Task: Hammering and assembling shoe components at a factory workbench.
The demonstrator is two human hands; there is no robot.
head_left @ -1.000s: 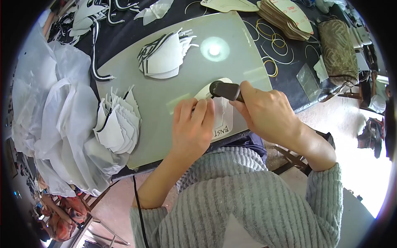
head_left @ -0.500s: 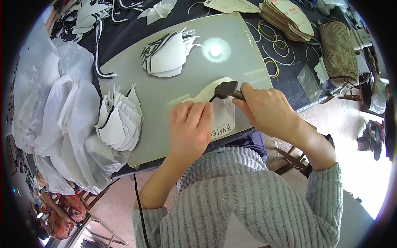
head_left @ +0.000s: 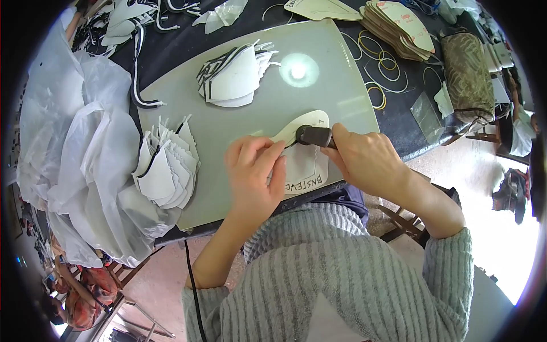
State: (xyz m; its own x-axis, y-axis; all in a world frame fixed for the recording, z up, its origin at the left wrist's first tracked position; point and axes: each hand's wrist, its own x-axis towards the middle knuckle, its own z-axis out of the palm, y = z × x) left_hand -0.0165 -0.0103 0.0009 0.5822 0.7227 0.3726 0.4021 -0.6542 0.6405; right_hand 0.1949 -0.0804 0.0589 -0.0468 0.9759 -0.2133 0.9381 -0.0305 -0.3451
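Note:
My right hand (head_left: pixel 369 161) grips a hammer (head_left: pixel 315 136) by its handle, the dark head down on a cream card pattern (head_left: pixel 312 120) near the board's front edge. A thin black strip (head_left: pixel 290 143) runs from under the hammer head to the fingertips of my left hand (head_left: pixel 250 174), which pinches it with curled fingers. On the card lies a white piece (head_left: pixel 300 163), partly covered by my left hand and the hammer. Behind, a pile of white pieces with black edging (head_left: pixel 233 78) rests on the smooth grey board (head_left: pixel 228 125).
Another fanned pile of white pieces (head_left: pixel 166 174) sits at left, beside a large clear plastic bag (head_left: pixel 94 148). Stacked card shapes (head_left: pixel 397 28), loose yellow and white cords (head_left: pixel 383 60) and a patterned pouch (head_left: pixel 467 74) occupy the far right. A black cable (head_left: pixel 194 290) hangs at the front.
The hammer head has turned and shifted slightly down and left onto the card. My left hand has lifted its fingers off the card's edge and drawn slightly left, the thumb now showing.

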